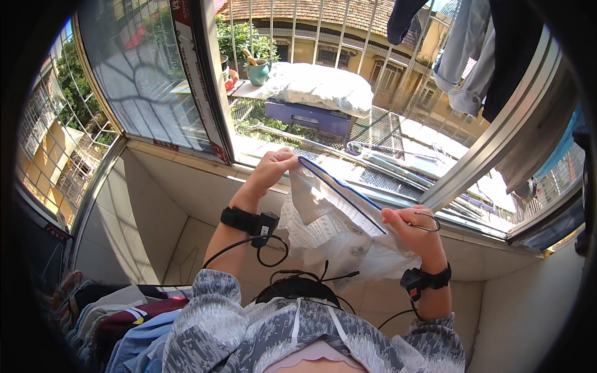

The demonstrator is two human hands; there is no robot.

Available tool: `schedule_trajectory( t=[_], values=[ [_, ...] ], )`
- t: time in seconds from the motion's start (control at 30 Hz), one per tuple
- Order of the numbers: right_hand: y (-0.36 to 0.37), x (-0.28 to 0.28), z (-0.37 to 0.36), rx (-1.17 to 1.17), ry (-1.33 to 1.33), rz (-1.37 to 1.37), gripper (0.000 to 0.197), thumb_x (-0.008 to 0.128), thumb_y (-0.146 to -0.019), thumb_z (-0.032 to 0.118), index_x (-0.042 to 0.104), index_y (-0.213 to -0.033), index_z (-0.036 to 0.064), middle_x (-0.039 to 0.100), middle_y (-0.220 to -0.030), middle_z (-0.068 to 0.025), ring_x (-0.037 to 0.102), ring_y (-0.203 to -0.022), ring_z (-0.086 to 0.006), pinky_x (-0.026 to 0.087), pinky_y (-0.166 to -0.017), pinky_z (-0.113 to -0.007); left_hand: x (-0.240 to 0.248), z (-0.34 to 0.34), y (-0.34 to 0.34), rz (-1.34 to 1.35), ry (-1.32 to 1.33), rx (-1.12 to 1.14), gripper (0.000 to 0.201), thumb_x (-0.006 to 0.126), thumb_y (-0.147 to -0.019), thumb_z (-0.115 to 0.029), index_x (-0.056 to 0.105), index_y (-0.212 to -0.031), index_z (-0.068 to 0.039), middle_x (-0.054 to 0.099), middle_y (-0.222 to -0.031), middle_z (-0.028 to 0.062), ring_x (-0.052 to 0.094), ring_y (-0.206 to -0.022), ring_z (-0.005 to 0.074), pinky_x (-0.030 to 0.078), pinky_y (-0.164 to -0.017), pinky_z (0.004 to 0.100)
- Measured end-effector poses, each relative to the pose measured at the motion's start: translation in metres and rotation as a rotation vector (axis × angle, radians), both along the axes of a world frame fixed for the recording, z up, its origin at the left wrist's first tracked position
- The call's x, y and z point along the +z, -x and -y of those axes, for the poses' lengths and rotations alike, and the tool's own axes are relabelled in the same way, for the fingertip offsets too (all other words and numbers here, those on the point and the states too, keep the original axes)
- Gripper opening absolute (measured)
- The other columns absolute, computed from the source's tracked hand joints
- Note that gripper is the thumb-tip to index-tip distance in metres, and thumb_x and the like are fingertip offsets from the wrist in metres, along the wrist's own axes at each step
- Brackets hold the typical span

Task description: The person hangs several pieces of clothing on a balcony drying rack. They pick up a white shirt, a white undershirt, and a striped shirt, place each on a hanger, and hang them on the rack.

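Note:
A blue hanger (pixel 341 184) stretches between my two hands in front of the window sill. My left hand (pixel 273 169) pinches its far left end together with the edge of a white, faintly patterned garment (pixel 329 233). Thin and light, the garment hangs down from the hanger, and its exact kind cannot be made out. My right hand (pixel 420 235) is closed around the hanger's other end, close to its curved metal hook (pixel 430 222). Black straps with small boxes circle both wrists.
Beyond the open sliding window, a barred ledge carries a teal pot (pixel 258 73), a purple box (pixel 308 118) under a white cover, and several hangers (pixel 398 163). Dark and grey clothes (pixel 476 68) hang at the upper right. Folded clothes (pixel 134 317) lie at lower left.

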State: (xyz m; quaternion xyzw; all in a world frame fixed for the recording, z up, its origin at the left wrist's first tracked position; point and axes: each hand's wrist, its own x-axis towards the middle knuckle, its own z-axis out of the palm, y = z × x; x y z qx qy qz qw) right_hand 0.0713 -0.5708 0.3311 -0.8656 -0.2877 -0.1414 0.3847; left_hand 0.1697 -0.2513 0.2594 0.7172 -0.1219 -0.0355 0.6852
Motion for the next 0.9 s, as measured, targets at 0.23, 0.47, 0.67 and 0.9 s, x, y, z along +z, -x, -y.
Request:
schedule_trajectory(
  t=[0.23,0.47,0.67,0.9],
  values=[
    [0.01,-0.014,0.002,-0.057,-0.062,-0.213,0.023,0.065,-0.083,0.017,0.066,-0.073,-0.0036,0.039,-0.047,-0.009,0.034,-0.04,-0.0086,0.032,-0.041,-0.024,-0.015,0.003,0.007,0.026,0.053,-0.036,0.02,0.059,-0.086,-0.02,0.069,-0.08,-0.004,0.047,-0.079,-0.0052,0.04,-0.071,0.006,0.032,-0.065,0.0206],
    [0.016,-0.016,-0.005,-0.091,-0.046,-0.252,0.021,0.065,-0.082,0.016,0.067,-0.076,-0.0035,0.046,-0.048,-0.0113,0.041,-0.042,-0.0071,0.034,-0.041,-0.023,-0.015,-0.001,0.009,-0.066,0.045,0.002,0.021,0.059,-0.086,-0.018,0.067,-0.078,0.0,0.05,-0.081,-0.0014,0.047,-0.077,0.0092,0.036,-0.073,0.0238],
    [0.02,-0.016,-0.007,-0.088,-0.015,-0.238,0.019,0.064,-0.082,0.015,0.068,-0.077,-0.0027,0.053,-0.053,-0.0142,0.047,-0.042,-0.0098,0.037,-0.043,-0.023,-0.012,-0.002,0.013,0.003,0.111,0.033,0.021,0.06,-0.085,-0.017,0.066,-0.075,0.001,0.049,-0.079,-0.0017,0.045,-0.075,0.0086,0.034,-0.071,0.0232],
    [0.012,-0.046,-0.016,-0.1,0.176,-0.29,0.021,0.065,-0.082,0.018,0.067,-0.076,-0.0021,0.053,-0.051,-0.0133,0.051,-0.043,-0.0113,0.039,-0.045,-0.026,0.004,0.013,0.025,0.289,-0.1,-0.016,0.022,0.061,-0.085,-0.02,0.067,-0.074,-0.001,0.048,-0.075,0.0006,0.045,-0.071,0.0102,0.038,-0.063,0.0265]
  ],
)
